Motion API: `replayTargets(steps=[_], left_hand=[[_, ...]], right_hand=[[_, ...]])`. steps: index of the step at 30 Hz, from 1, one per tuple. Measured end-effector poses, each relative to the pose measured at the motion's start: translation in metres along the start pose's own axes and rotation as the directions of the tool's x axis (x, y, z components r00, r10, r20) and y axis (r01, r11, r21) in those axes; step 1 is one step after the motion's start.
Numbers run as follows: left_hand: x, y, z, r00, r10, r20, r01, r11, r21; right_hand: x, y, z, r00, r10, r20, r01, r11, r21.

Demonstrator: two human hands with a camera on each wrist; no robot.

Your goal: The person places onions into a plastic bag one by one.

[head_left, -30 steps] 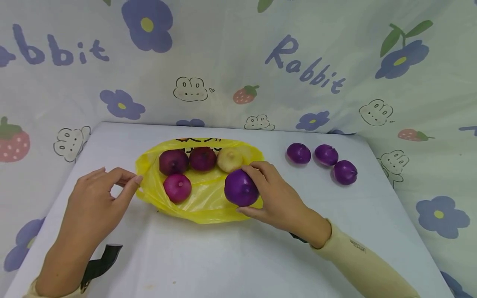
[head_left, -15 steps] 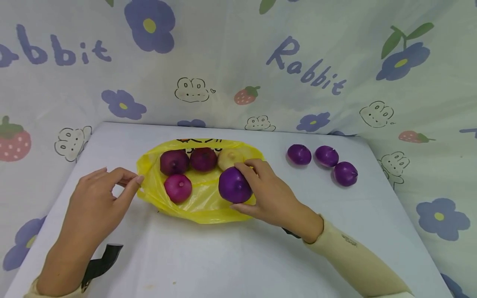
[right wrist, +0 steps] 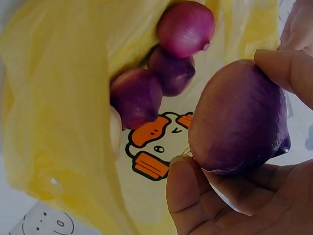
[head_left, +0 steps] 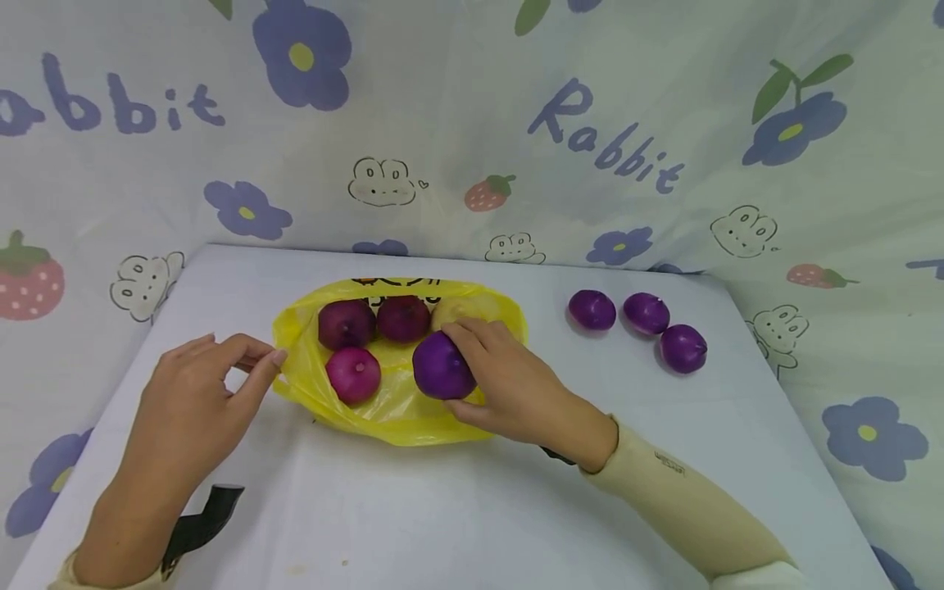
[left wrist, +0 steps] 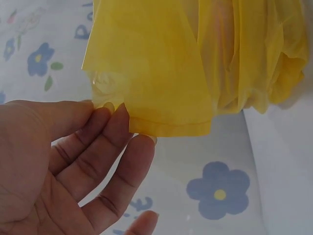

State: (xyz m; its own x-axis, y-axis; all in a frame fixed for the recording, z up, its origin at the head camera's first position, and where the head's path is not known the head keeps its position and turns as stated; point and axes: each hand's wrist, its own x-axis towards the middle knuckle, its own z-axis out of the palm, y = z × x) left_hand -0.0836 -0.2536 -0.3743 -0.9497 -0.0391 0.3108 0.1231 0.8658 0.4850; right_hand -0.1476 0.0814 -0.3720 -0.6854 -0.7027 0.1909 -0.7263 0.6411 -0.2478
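A yellow plastic bag [head_left: 391,426] lies with its mouth open on the white table. Inside it are two dark red onions [head_left: 347,324], a pinkish-purple onion [head_left: 353,376] and a pale yellow onion [head_left: 466,308], which the right hand partly covers in the head view. My right hand [head_left: 509,381] grips a purple onion [head_left: 442,366] between thumb and fingers, over the right half of the bag's mouth. At the bag's left edge my left hand [head_left: 195,410] pinches the yellow plastic; the left wrist view shows the thumb and fingertips on a corner of it.
Three more purple onions [head_left: 646,314] sit grouped on the table at the back right. A white cloth [head_left: 442,123] printed with rabbits, flowers and strawberries hangs behind and at the sides of the table [head_left: 413,524].
The right hand has moved left with the purple onion, further over the bag, and now covers more of the pale onion. The left hand stays at the bag's edge.
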Motion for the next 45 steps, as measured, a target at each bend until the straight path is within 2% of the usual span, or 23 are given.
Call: replayTargets(steps=[6,11,15,24,30,45], left_hand=[[-0.001,0.0,0.002,0.999,0.037,-0.015,-0.037,0.999,-0.006],[-0.001,0.0,0.003,0.999,0.038,-0.016,-0.039,0.999,-0.007],[-0.001,0.0,0.002,0.999,0.037,-0.013,-0.037,0.999,-0.011],[0.0,0.001,0.002,0.998,0.059,-0.03,-0.059,0.998,-0.02],[0.0,0.0,0.001,0.998,0.059,-0.028,-0.059,0.998,-0.01],[0.0,0.0,0.0,0.996,0.076,-0.038,-0.077,0.997,-0.014]], right_hand=[[0.011,-0.001,0.009,0.997,0.039,0.07,-0.042,0.999,0.034],[0.023,-0.001,0.016,0.986,0.075,0.15,-0.085,0.995,0.06],[0.032,-0.002,0.024,0.976,0.092,0.2,-0.103,0.994,0.047],[0.046,0.002,0.049,0.957,0.138,0.253,-0.147,0.989,0.016],[0.049,0.002,0.059,0.954,0.147,0.26,-0.162,0.986,0.041],[0.05,0.0,0.07,0.97,0.152,0.188,-0.174,0.979,0.103]])
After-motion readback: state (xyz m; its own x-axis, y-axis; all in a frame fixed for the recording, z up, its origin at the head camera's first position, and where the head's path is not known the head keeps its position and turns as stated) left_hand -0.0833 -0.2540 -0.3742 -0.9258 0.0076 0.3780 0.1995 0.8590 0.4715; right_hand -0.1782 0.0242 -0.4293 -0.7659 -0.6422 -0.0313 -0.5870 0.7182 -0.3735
